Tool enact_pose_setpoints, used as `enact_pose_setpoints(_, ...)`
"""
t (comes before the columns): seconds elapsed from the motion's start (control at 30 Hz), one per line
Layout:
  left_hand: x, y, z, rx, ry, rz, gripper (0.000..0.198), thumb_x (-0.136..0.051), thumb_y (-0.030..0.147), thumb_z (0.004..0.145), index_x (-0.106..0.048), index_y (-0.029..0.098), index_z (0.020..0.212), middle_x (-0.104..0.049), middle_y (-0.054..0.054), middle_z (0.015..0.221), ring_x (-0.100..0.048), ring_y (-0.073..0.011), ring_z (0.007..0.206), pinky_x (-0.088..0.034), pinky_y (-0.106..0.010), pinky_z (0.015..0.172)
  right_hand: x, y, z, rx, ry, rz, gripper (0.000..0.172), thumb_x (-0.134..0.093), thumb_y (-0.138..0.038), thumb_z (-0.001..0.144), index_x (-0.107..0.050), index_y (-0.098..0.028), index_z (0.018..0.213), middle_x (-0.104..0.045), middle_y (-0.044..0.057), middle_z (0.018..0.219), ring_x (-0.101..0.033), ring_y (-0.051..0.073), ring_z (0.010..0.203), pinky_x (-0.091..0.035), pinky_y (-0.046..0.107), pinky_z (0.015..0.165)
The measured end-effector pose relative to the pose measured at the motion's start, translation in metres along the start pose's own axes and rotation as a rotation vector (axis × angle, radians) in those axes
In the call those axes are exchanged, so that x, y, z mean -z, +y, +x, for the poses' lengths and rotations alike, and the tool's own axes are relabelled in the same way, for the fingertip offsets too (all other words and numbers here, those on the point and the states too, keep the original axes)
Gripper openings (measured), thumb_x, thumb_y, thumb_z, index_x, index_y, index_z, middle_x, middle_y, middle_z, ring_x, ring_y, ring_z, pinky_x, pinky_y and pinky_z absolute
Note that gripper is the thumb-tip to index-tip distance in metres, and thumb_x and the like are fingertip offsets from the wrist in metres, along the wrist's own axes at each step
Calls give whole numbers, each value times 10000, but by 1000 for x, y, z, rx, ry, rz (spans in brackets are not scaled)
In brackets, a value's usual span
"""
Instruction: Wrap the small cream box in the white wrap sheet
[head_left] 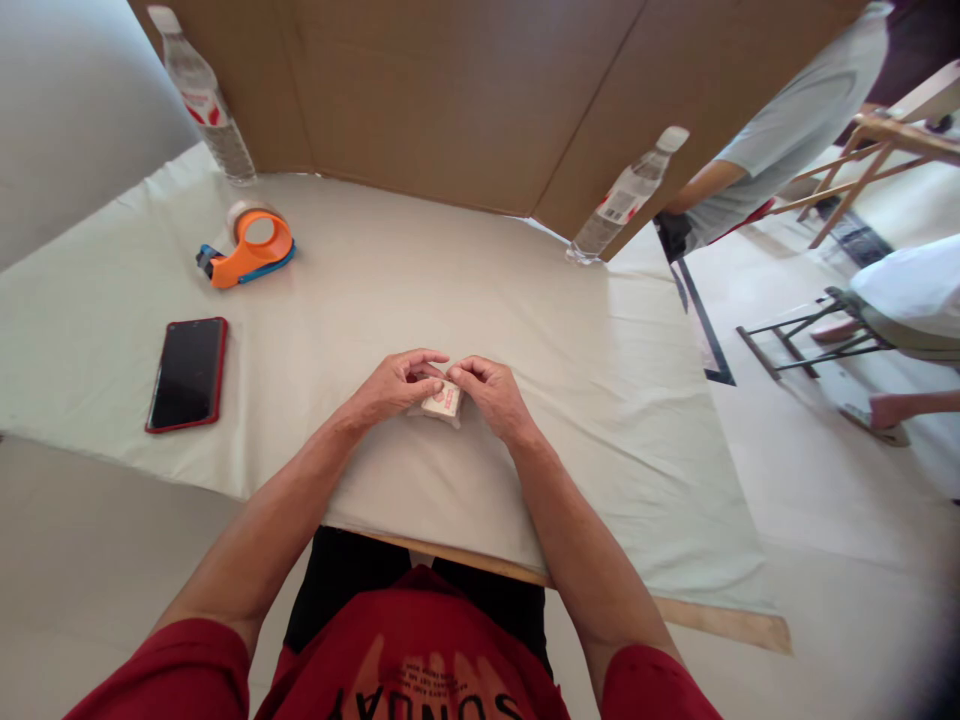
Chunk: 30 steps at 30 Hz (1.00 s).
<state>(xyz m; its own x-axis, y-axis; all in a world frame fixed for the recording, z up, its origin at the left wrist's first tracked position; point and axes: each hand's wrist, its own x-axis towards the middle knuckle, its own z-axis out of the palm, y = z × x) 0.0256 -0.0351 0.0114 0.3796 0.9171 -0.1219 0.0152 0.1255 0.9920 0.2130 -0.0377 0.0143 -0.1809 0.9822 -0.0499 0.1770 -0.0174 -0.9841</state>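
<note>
A small white packet with red print (442, 402), wrapped in clear plastic, lies on the cloth-covered table (525, 330) in front of me. My left hand (391, 384) grips its left side with curled fingers. My right hand (491, 394) pinches its right side, fingers bent over the top edge. Both hands rest low on the cloth and meet over the packet. What is inside the packet is too small to make out.
A red-cased phone (187, 373) lies face up at the left. An orange tape dispenser (247, 247) sits behind it. Two water bottles (202, 95) (626, 195) stand against a cardboard screen (465, 90). Other people sit at the right by wooden furniture.
</note>
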Motion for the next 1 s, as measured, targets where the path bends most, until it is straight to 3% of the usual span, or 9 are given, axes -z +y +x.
enact_pose_setpoints(0.53,-3,3,-3,7,42,50,467,-735,340,713,-705,150,1138,-752,-91,1043,-664,-151,773,-517,-252,674,6,-4,-5,-8,3,-41,252,-655,-429,791,-653,-182,739,-548,-29,654,-444,119,639,-358,265,631)
enact_pose_setpoints(1.0,-6,8,-4,-120,134,276,336,-654,287,737,-735,178,1045,-731,-45,969,-621,-153,816,-504,-264,755,6,2,-3,-15,2,-45,267,-652,-452,786,-635,-193,727,-523,-36,634,-424,119,621,-345,267,619)
